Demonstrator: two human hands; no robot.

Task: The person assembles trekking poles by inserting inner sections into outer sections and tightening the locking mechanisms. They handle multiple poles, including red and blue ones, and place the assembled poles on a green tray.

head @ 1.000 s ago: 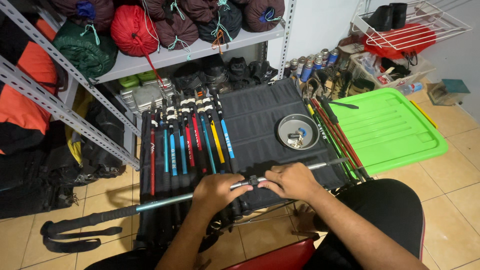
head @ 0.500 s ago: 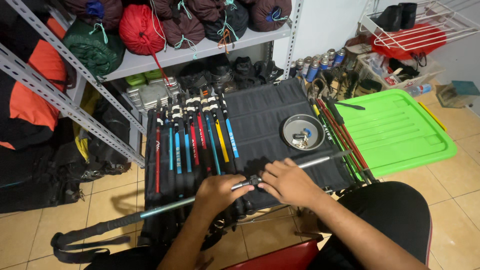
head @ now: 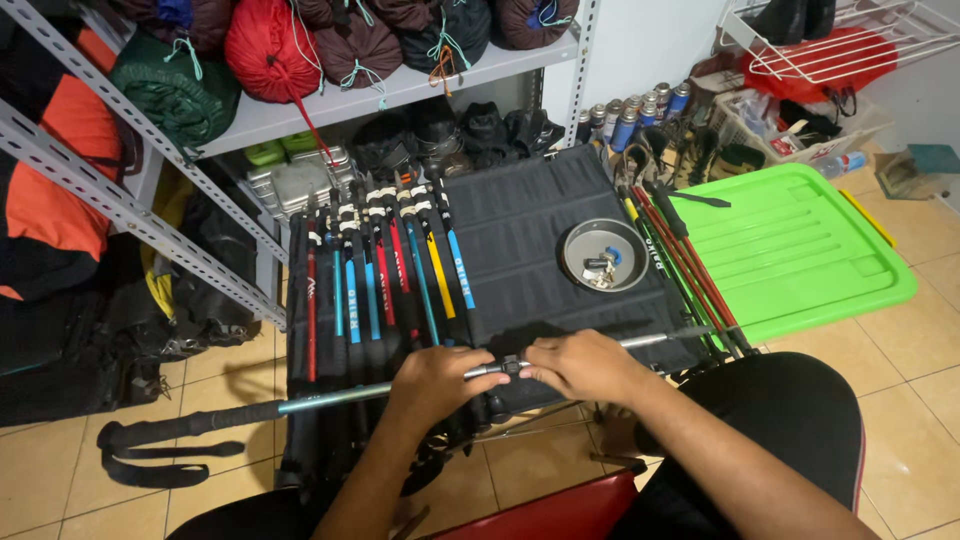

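now both hands are gripping a long teal-and-silver telescopic trekking pole (head: 340, 397): left hand (head: 440, 385) wrapping the shaft, right hand (head: 585, 365) pinching its small black clamp (head: 512, 366) just beside.

Background items only. Dark mat (head: 530, 230) spread flat, carrying a row of collapsed trekking poles (head: 385, 275) with red, blue and yellow shafts, lying side by side. Round metal dish (head: 604, 254) on the mat, small parts inside. Green plastic lid (head: 795, 250) right of the mat, on tiled floor (head: 920, 370). Metal shelf (head: 400, 85) above holds red, green and maroon stuff sacks (head: 265, 45). Gas canisters (head: 630, 115) near a white wire rack (head: 850, 35).
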